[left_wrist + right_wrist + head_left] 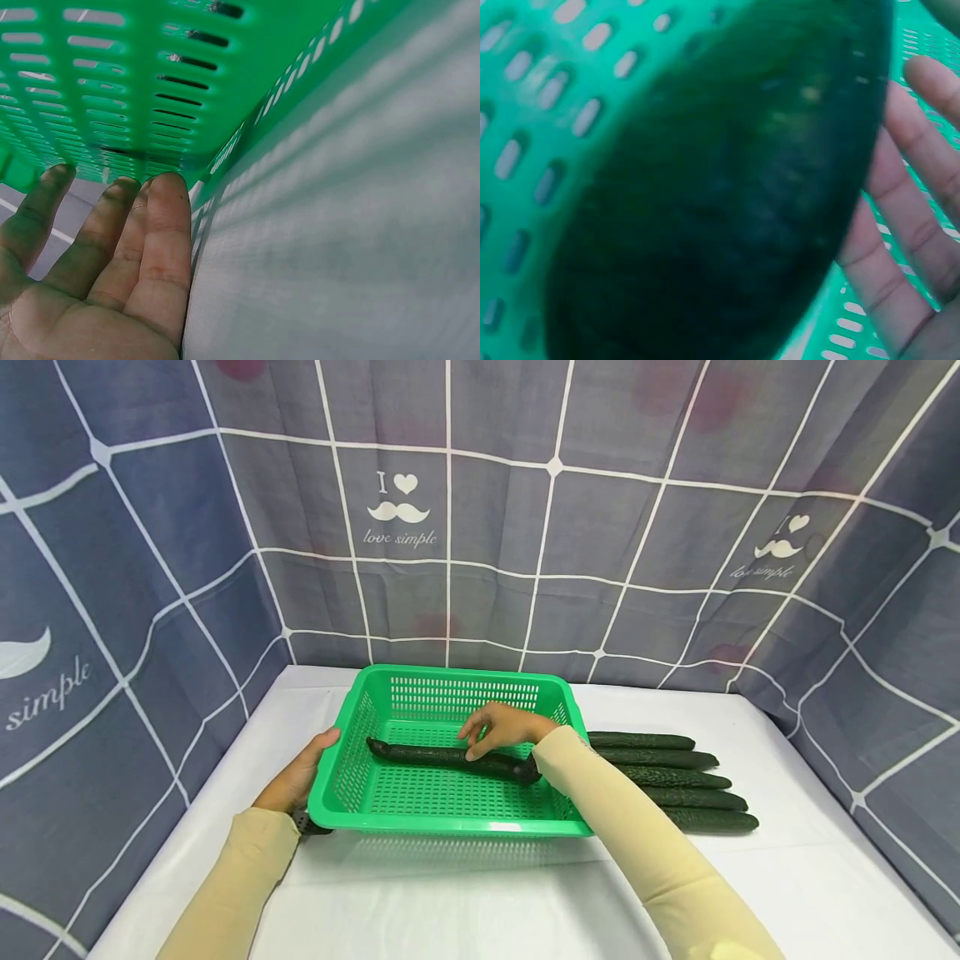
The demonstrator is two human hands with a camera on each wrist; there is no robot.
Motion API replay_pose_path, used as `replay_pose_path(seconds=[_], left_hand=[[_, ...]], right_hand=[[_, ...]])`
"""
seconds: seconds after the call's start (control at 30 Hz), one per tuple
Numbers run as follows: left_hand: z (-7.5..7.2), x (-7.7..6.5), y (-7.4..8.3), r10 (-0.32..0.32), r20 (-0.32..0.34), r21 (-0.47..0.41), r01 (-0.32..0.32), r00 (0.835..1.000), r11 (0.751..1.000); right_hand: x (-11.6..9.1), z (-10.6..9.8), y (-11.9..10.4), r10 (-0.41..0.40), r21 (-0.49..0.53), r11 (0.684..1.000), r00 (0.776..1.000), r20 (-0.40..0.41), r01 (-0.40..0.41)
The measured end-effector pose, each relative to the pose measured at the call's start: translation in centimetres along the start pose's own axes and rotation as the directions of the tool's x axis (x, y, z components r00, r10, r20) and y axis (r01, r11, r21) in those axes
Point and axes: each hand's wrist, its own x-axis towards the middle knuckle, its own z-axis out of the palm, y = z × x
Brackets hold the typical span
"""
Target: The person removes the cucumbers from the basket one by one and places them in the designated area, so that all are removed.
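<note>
A green plastic basket (pixel 450 825) with slotted walls stands on the white table, and one long dark green cucumber (pixel 420 755) lies across its inside. Over the cucumber is my right hand (pixel 506 727), its thumb at the cucumber's near side. In the right wrist view the cucumber (pixel 720 195) fills the middle, blurred, with loosely extended fingers (pixel 911 202) beside it and some tips partly behind its edge. My left hand (pixel 300 770) is at the basket's left side. Its fingers (pixel 165 225) are straight against the basket's slotted wall (pixel 97 90) in the left wrist view.
Several more cucumbers (pixel 675 777) lie side by side on the table, right of the basket and partly hidden by it and my right sleeve (pixel 637 827). A grey checked curtain (pixel 495 527) rises behind and on both sides of the white table (pixel 465 910).
</note>
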Motion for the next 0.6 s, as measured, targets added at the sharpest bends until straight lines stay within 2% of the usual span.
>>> replay_pose_path(seconds=[0.17,0.6], left_hand=[[0.0,0.0,-0.1,0.022,0.003,-0.007,-0.022,1.000,1.000],[0.2,0.1,-0.1,0.016,-0.021,-0.003,-0.016,1.000,1.000]], right_hand=[[0.2,0.5,0.0,-0.003,-0.063,0.998,1.000,-0.007,0.002],[0.5,1.3,-0.3,0.018,-0.159,0.987,1.000,-0.006,-0.019]])
